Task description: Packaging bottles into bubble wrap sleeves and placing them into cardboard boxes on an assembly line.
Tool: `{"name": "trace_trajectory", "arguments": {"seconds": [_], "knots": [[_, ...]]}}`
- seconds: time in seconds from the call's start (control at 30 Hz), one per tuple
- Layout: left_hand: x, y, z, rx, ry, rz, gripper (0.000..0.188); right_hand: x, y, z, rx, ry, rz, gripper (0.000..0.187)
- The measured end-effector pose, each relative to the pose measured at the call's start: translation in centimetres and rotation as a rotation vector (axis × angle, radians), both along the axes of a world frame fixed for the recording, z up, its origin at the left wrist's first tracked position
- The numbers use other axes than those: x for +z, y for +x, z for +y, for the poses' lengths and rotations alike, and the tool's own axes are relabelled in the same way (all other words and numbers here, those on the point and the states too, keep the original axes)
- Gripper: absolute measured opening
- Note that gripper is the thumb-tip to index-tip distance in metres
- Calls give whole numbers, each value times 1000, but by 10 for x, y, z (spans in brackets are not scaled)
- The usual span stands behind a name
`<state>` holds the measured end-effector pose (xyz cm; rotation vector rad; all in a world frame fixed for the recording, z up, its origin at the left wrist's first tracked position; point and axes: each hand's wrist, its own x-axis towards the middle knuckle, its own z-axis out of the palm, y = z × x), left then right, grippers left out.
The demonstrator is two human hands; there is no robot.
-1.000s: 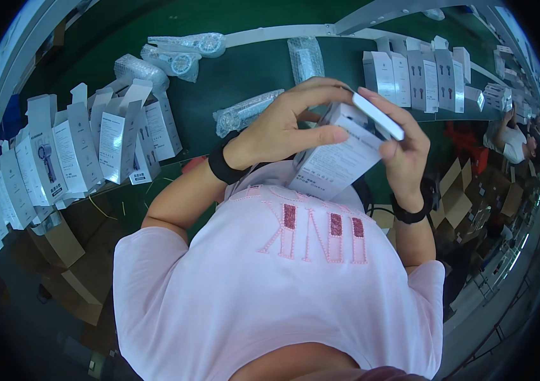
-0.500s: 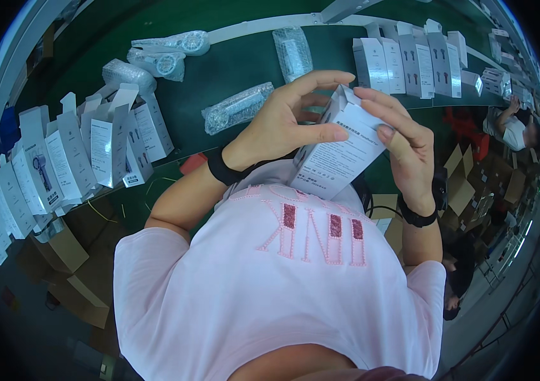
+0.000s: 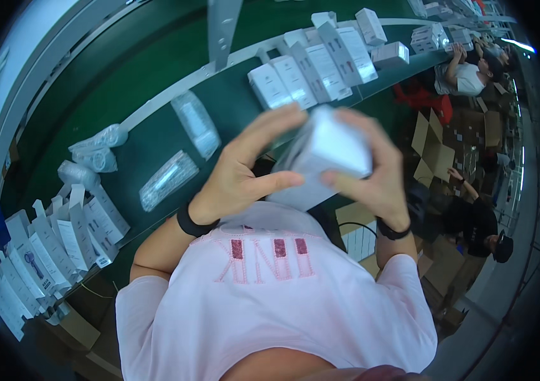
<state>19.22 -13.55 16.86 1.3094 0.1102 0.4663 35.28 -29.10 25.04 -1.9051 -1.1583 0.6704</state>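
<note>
A white printed carton (image 3: 327, 149) is tilted in front of my chest, blurred by motion. My right hand (image 3: 378, 174) grips its right side, thumb across the near face and fingers behind the top edge. On the other side my left hand (image 3: 244, 165) curves round the carton, its thumb laid against the face and its fingers by the upper left edge. The carton's far side is hidden. Beyond my left hand, a bubble-wrapped item (image 3: 168, 180) and another bubble-wrapped item (image 3: 195, 124) lie on the green table (image 3: 136, 152).
Open-topped white cartons (image 3: 41, 254) stand in a row at the left edge. More bubble-wrapped pieces (image 3: 98, 149) lie behind them. Closed-looking white cartons (image 3: 308, 66) are grouped at the far side. A metal post (image 3: 221, 35) rises there. Brown boxes (image 3: 432, 149) and other people (image 3: 473, 219) are at the right.
The view has swung right, so the table's things sit further left. The carton has been tipped, its top face now turned toward me, with both hands still around it.
</note>
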Motion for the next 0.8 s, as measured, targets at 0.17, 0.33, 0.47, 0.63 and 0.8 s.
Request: {"name": "trace_trajectory", "arguments": {"seconds": [0.17,0.33,0.47,0.63,0.8], "knots": [[-21,53,27,285,53,311,61,-3,200,-25,-633,283,-573,72],[-58,80,8,426,-403,663,35,-125,401,4,-638,143,-808,80],[-68,95,-9,436,-178,670,34,-221,464,30,-518,25,-689,83],[-81,101,-19,506,-129,771,38,-257,505,32,-428,-223,-838,84],[-106,99,-35,544,-79,831,42,-170,466,124,-157,148,-1119,80]]}}
